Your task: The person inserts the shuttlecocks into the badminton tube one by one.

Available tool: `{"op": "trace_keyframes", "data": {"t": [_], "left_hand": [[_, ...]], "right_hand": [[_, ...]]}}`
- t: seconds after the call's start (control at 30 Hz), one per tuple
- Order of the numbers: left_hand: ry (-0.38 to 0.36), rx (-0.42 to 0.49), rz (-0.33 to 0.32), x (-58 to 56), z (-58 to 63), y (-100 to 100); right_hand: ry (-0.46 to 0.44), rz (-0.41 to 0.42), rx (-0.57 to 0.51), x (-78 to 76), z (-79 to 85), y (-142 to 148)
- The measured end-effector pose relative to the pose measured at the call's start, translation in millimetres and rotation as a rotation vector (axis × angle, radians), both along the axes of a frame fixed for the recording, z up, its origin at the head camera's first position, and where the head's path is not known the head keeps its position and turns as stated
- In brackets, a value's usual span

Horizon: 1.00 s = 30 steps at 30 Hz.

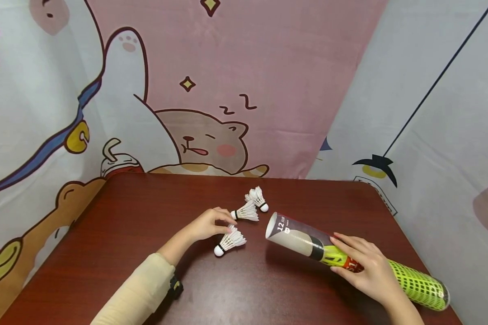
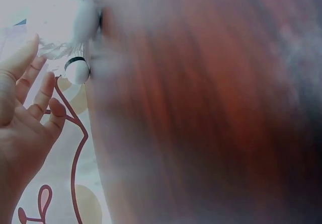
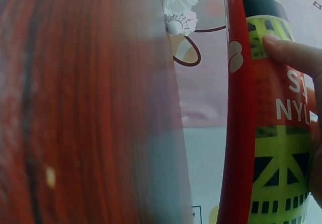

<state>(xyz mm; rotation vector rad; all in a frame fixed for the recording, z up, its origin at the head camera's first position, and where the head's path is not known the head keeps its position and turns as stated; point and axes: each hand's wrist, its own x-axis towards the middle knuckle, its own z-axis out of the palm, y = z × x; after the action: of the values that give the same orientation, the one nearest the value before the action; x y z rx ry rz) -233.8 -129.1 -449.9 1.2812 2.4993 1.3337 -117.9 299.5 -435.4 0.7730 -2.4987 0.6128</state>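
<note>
One white, flared-skirt shuttlecock (image 1: 232, 240) on the glossy red-brown worktop (image 1: 146, 207) could bend if the left hand (image 1: 209, 224), pinching or merely touching (I cannot tell), squeezes hard, while the yellow-green printed cylindrical tube (image 1: 329, 255) could roll if the right hand (image 1: 368, 268) loosens its grip.

The left hand (image 1: 211, 223) is extended left of the shuttlecock tube (image 1: 315, 248), fingers (image 2: 45, 90) slightly bent and spread; the right hand (image 1: 366, 268) grips around the tube.
</note>
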Motion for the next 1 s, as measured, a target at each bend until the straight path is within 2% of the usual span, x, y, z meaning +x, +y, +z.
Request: {"op": "trace_keyframes", "data": {"t": [0.23,0.43,0.5,0.73,1.0], "left_hand": [[-0.077,-0.024,0.043,-9.6,-14.0,-9],[-0.124,-0.002,0.055,-7.6,-13.6,-15],[-0.138,0.016,0.068,-3.7,-10.7,-16],[-0.156,0.131,0.102,18.6,19.2,-13],[-0.072,0.266,0.225,30.7,28.7,-8]], "right_hand": [[0.004,0.018,-0.006,-1.2,-0.5,0],[0.037,0.036,-0.007,-3.3,-1.4,0],[0.048,0.044,-0.007,-4.0,-1.8,0],[0.058,0.051,-0.015,-3.3,-2.8,0],[0.063,0.054,-0.017,-2.6,-2.6,0]]}}
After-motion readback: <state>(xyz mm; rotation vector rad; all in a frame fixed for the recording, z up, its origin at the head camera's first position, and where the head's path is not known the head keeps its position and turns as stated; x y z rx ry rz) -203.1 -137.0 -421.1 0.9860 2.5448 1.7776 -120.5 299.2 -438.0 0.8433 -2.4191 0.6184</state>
